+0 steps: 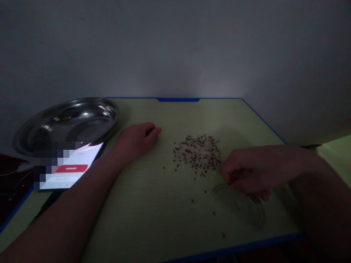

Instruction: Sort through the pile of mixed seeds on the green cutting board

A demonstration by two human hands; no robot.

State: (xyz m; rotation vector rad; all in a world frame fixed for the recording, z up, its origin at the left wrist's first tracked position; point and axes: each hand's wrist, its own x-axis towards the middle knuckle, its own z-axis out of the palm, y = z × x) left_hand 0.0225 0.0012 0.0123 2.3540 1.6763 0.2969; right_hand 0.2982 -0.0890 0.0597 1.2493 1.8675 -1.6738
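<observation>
No brand name can be read: at the left of the frame, a lit touchscreen device (78, 177) carries a red button (71, 168) whose white label is too blurred to make out, and blocky pixels cover the screen's left part. The heap of pale grains and dark seeds (197, 151) lies right of centre on the desk (148, 204); it is roughly round, its long axis hard to fix, perhaps slightly wider from left to right. Stray dark seeds (192, 201) are scattered from it toward the lower middle of the frame. The right hand (246, 170) reaches in from the right edge, pointing left, fingers bent and drawn close together at the heap's lower right edge; whether they grip a seed cannot be told. Beneath it is a round, clear dish (260, 217), partly hidden. The left hand (137, 139) rests on the desk left of the heap, loosely curled and pointing right; its inside is hidden. A shiny metal basin (90, 128) sits at upper left, beyond the device.
</observation>
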